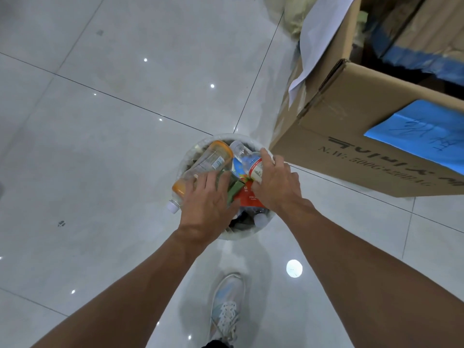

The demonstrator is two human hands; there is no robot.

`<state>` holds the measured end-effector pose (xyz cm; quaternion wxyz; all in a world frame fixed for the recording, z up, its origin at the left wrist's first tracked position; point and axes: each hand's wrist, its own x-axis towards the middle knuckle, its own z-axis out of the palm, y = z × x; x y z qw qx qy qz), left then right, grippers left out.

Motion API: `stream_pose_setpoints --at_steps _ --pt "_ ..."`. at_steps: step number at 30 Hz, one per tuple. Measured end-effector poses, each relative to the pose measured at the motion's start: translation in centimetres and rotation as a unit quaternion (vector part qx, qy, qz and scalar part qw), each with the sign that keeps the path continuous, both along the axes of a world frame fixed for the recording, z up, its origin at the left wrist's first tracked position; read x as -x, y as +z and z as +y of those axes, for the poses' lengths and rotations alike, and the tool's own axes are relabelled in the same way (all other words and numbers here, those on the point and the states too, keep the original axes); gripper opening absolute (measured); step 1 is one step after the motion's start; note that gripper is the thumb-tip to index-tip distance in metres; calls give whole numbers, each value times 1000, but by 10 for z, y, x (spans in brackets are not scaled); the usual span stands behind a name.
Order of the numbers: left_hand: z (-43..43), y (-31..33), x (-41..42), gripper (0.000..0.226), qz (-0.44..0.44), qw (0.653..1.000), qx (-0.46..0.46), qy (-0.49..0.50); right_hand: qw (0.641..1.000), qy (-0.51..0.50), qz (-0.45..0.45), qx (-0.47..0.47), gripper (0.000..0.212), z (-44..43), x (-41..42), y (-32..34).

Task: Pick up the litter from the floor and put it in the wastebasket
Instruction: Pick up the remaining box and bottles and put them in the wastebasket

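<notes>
We see both hands pressed down over the mouth of the wastebasket [251, 233], side by side with a narrow gap between them. The left hand [208, 209] lies palm down with its fingers spread flat across the side of an orange-tinted bottle [207, 164]; it presses rather than grips. The right hand [277, 185] has its fingers curled over a clear bottle with a red and white label [247, 160], and its thumb rests on a red carton [249, 195] beneath; we cannot tell whether the grip fully encloses the bottle.

The orange-tinted bottle lies on its side across the left part of the rim, its long axis running from near left to far right: its white cap [173, 206] juts out past the near left edge of the rim and its base points toward the far side. The clear bottle also lies tilted, its narrow end pointing to the far left, close to the orange bottle's base. A green wedge of packaging [234, 190] sits between the two hands.

The wastebasket is round, white-lined and heaped full, standing on glossy pale floor tiles [113, 151]. Just to its right stands a large open cardboard box [351, 136] bearing a blue label [424, 136]. Nearer to us, one light-coloured sneaker [226, 310] stands on the tiles.
</notes>
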<state>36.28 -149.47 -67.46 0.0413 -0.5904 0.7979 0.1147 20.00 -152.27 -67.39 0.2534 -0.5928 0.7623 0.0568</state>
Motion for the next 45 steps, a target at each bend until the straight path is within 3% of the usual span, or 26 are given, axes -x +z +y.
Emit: stream_pose_setpoints --at_steps 7,16,27,34,40,45 --pt "-21 7 19 49 -4 1000 10 15 999 15 28 20 83 4 13 1" --pt "-30 -2 15 57 -14 999 -17 25 999 -27 -12 28 92 -5 25 -14" --pt "-26 27 65 47 -48 997 19 -65 991 -38 34 124 60 32 58 22" --pt "18 52 160 36 27 997 -17 -72 980 -154 40 119 42 128 147 48" --pt "94 63 251 35 58 990 -57 -111 950 -304 35 56 24 259 240 57" --pt "176 52 333 27 57 984 -94 -140 915 -402 35 7 22 382 309 50"
